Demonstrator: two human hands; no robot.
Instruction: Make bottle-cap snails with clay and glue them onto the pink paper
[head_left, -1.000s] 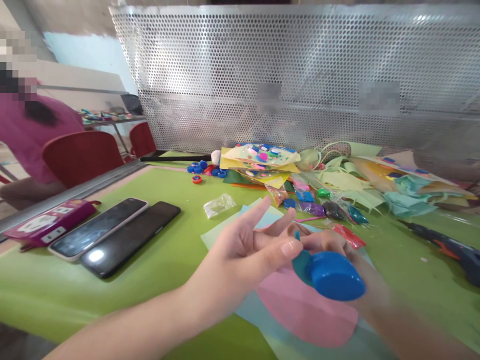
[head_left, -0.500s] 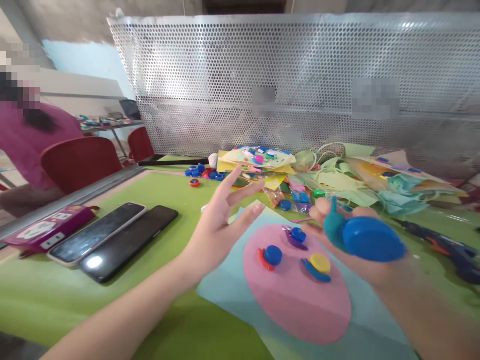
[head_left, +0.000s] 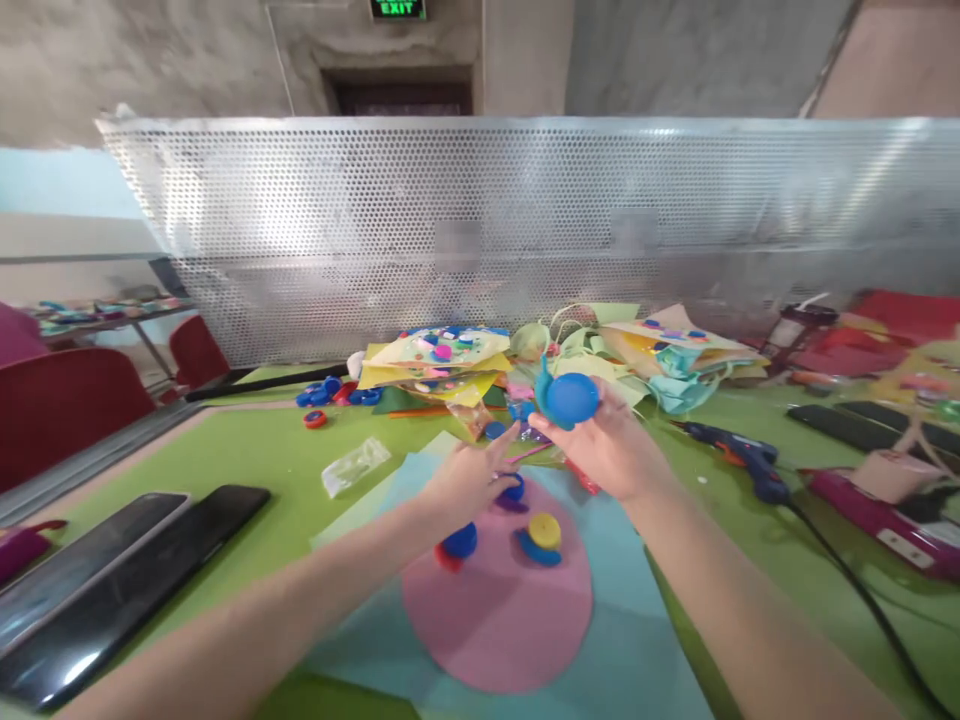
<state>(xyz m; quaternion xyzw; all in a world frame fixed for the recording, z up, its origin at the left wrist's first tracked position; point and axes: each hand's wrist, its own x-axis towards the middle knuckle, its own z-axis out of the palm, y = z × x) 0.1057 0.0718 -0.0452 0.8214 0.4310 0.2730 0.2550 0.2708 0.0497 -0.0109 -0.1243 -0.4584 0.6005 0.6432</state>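
Note:
My right hand (head_left: pixel 621 452) holds up a blue bottle cap (head_left: pixel 574 400) with a teal clay piece (head_left: pixel 544 388) along its side, like a snail. Fingers apart and holding nothing, my left hand (head_left: pixel 466 482) reaches over the top left of a pink paper oval (head_left: pixel 499 630), which lies on light blue paper (head_left: pixel 637 630). On the oval are a yellow cap (head_left: pixel 544 531) with blue clay, a blue cap (head_left: pixel 460 540) with red clay, partly behind my left wrist, and another blue cap (head_left: pixel 513 487) with purple clay beside my left fingers.
Paper crafts (head_left: pixel 442 358) and loose caps (head_left: pixel 319 392) lie at the back before a perforated metal screen (head_left: pixel 375 240). Two phones (head_left: pixel 150 590) are on the left. A glue gun (head_left: pixel 739 455), its cord and a purple power strip (head_left: pixel 885 520) lie on the right.
The view has turned right and tilted up. My right hand has carried the blue cap with teal clay farther out over the table. My left hand has moved in over the pink oval.

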